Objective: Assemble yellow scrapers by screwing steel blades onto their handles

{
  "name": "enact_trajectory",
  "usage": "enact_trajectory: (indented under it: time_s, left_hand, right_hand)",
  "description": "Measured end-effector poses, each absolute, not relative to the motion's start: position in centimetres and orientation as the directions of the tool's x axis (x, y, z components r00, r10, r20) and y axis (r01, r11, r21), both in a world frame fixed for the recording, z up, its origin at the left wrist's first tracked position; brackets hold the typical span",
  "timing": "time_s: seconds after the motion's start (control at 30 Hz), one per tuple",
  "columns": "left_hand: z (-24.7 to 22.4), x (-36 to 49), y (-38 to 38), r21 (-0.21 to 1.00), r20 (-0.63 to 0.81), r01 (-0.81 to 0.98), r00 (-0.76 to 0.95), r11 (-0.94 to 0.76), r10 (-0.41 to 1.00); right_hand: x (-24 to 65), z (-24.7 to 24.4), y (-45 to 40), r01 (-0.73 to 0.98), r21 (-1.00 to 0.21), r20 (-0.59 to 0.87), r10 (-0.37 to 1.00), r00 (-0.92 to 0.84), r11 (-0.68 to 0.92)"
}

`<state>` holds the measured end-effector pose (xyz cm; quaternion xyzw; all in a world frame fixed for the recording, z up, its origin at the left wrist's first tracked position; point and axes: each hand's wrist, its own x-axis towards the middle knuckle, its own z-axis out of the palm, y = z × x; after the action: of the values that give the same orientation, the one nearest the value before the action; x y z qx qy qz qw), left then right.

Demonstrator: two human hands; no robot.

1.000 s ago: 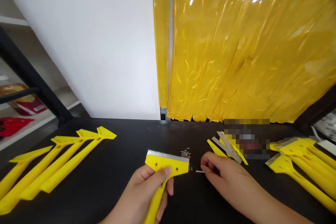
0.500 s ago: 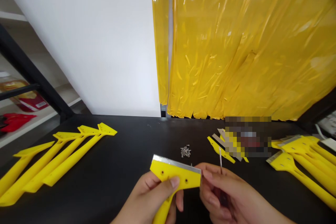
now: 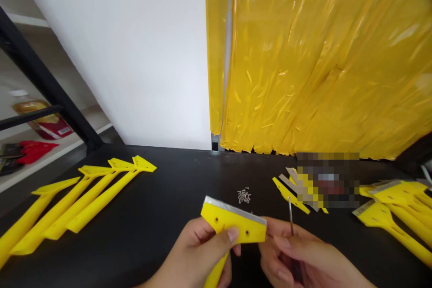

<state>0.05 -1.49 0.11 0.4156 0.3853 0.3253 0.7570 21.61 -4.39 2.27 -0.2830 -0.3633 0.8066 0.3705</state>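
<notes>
My left hand [image 3: 199, 252] grips the yellow plastic handle of a scraper [image 3: 234, 222], whose flat head has a metal blade [image 3: 234, 210] along its far edge and two small holes. My right hand [image 3: 290, 258] is close to the head's right end and holds a small screwdriver, its thin steel shaft [image 3: 290, 216] pointing up. The dark grip is mostly hidden by my fingers. Just beyond the scraper lies a small heap of tiny screws [image 3: 243, 196] on the table.
Several yellow scrapers [image 3: 84, 202] lie on the black table [image 3: 175, 166] at left, and more [image 3: 394, 202] are piled at right. Metal blades and yellow pieces [image 3: 290, 186] lie beside a pixelated patch. A yellow plastic curtain [image 3: 303, 54] hangs behind, with a white wall and shelving at left.
My right hand has risen from the table and turned the screwdriver shaft upright. Both hands have moved right, the scraper head now tilted. The view has shifted slightly.
</notes>
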Motion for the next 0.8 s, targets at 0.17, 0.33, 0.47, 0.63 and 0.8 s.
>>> enact_trajectory:
  time_s: [0.17,0.33,0.47,0.63,0.8]
  left_hand:
    - [0.3,0.0,-1.6,0.877,-0.321,-0.166,0.498,0.451,0.806]
    - [0.5,-0.1,-1.5,0.875,-0.32,-0.17,0.501,0.454,0.804]
    - [0.4,-0.1,-1.3,0.879,-0.324,-0.149,0.51,0.453,0.797]
    - [-0.3,-0.2,-0.7,0.879,-0.336,-0.13,0.515,0.46,0.788]
    - [0.2,-0.7,-1.4,0.896,-0.333,-0.139,0.418,0.421,0.845]
  right_hand:
    - [21.9,1.8,-4.3,-0.431,-0.772,-0.179,0.81,-0.558,-0.468]
    - [21.9,1.4,-4.4,-0.403,-0.801,-0.17,0.813,-0.557,-0.443]
    - [21.9,1.2,-4.4,-0.402,-0.795,-0.185,0.812,-0.554,-0.455]
    - [22.1,1.8,-4.2,-0.378,-0.814,-0.171,0.803,-0.57,-0.441]
    - [22.2,2.2,-4.3,-0.393,-0.78,-0.193,0.786,-0.588,-0.486]
